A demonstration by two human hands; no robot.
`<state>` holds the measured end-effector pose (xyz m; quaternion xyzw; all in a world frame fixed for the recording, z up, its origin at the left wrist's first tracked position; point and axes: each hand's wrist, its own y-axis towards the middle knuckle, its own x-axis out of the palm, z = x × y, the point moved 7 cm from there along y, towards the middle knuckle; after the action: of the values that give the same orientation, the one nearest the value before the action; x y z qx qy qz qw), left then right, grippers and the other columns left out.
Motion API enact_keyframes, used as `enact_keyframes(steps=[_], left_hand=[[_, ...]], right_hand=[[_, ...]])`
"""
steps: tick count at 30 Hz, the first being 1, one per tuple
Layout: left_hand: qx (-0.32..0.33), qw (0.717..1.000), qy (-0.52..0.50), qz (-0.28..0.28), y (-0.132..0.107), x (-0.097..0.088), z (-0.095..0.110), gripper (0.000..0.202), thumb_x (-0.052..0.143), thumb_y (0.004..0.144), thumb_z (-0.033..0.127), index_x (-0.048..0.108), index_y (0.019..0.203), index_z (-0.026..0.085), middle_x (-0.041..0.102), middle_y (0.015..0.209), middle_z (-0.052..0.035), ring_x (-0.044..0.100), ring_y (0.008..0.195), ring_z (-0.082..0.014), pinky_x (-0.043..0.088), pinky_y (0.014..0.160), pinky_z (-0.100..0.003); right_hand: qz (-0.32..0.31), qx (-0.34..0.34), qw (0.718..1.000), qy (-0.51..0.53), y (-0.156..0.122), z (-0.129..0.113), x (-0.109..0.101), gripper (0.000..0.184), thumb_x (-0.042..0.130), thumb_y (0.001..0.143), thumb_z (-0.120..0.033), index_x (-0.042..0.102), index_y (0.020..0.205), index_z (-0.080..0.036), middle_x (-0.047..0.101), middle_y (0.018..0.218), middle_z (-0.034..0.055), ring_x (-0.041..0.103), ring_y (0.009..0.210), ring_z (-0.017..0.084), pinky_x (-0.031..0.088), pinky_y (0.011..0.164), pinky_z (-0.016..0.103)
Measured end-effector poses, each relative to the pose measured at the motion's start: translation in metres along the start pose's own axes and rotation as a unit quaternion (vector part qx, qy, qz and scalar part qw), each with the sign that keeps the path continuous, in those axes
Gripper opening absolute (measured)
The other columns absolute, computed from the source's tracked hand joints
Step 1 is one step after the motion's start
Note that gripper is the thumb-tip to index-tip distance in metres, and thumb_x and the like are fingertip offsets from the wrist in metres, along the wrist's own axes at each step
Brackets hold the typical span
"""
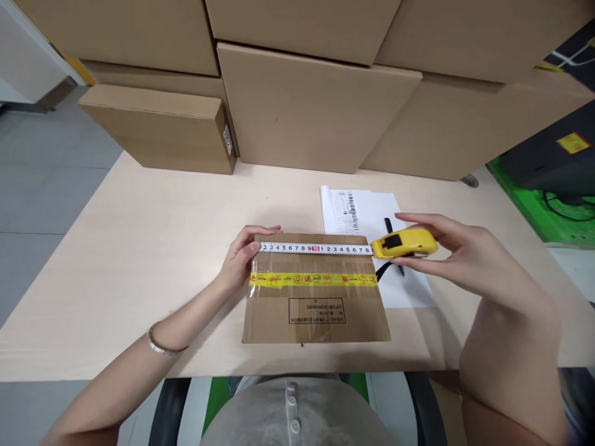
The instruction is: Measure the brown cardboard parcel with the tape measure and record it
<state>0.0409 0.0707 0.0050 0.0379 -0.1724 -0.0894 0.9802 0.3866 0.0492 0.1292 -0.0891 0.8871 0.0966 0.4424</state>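
Observation:
A small flat cardboard box (pixel 316 310) sealed with yellow printed tape lies on the pale wooden table (pixel 139 248) in front of me. A white measuring tape blade (pixel 316 248) is stretched across the box's far edge. My left hand (pixel 242 257) pinches the blade's end against the box's left corner. My right hand (pixel 446 251) grips the yellow tape measure case (pixel 404 243) just past the box's right corner.
A printed white sheet (pixel 367 214) with a black pen (pixel 389 226) lies under my right hand. Large cardboard boxes (pixel 316 111) are stacked along the table's far side. A green surface (pixel 539 204) and dark equipment sit at the right.

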Motion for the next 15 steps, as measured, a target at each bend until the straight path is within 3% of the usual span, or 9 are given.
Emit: enact_keyframes(steps=[2, 5, 10, 13, 15], left_hand=[[0.011, 1.000, 0.016, -0.001, 0.000, -0.002, 0.001, 0.024, 0.074, 0.088, 0.046, 0.079, 0.104, 0.029, 0.082, 0.123, -0.0072, 0.070, 0.128, -0.0324, 0.051, 0.107, -0.049], [0.010, 0.999, 0.043, -0.006, 0.000, -0.008, -0.001, 0.029, 0.075, 0.088, 0.050, 0.080, 0.107, 0.029, 0.080, 0.126, -0.0085, 0.066, 0.133, -0.0345, 0.048, 0.112, -0.052], [0.012, 0.995, 0.088, -0.037, -0.004, -0.019, -0.007, 0.046, 0.070, 0.092, 0.061, 0.077, 0.124, 0.030, 0.073, 0.142, -0.0098, 0.061, 0.140, -0.0348, 0.042, 0.120, -0.053], [0.029, 0.992, 0.097, -0.069, -0.010, -0.020, -0.004, 0.072, 0.066, 0.087, 0.076, 0.066, 0.144, 0.033, 0.063, 0.155, -0.0094, 0.050, 0.150, -0.0368, 0.034, 0.128, -0.056], [-0.014, 0.993, 0.109, -0.038, -0.014, -0.026, -0.005, 0.075, 0.060, 0.090, 0.079, 0.062, 0.150, 0.034, 0.058, 0.161, -0.0086, 0.046, 0.154, -0.0371, 0.031, 0.130, -0.057]], right_hand=[[-0.035, -0.032, 0.999, -0.003, 0.012, -0.025, 0.009, 0.045, 0.081, 0.085, -0.058, 0.077, 0.123, -0.034, 0.081, 0.115, 0.0040, 0.077, 0.098, 0.031, 0.062, 0.085, 0.044], [-0.104, -0.082, 0.991, 0.017, 0.032, -0.068, 0.046, 0.032, 0.080, 0.088, -0.053, 0.075, 0.110, -0.029, 0.081, 0.102, 0.0029, 0.077, 0.089, 0.027, 0.061, 0.078, 0.040], [-0.094, -0.196, 0.974, 0.057, 0.048, -0.124, 0.108, 0.027, 0.072, 0.097, -0.031, 0.066, 0.122, -0.023, 0.078, 0.121, 0.0099, 0.074, 0.113, 0.028, 0.059, 0.096, 0.045], [-0.083, -0.212, 0.968, 0.109, 0.043, -0.137, 0.111, 0.029, 0.073, 0.097, -0.036, 0.064, 0.123, -0.024, 0.077, 0.122, 0.0095, 0.074, 0.111, 0.026, 0.060, 0.096, 0.043], [-0.046, -0.153, 0.975, 0.156, 0.040, -0.128, 0.093, 0.037, 0.079, 0.091, -0.046, 0.063, 0.117, -0.025, 0.077, 0.114, 0.0075, 0.076, 0.099, 0.026, 0.062, 0.085, 0.041]])
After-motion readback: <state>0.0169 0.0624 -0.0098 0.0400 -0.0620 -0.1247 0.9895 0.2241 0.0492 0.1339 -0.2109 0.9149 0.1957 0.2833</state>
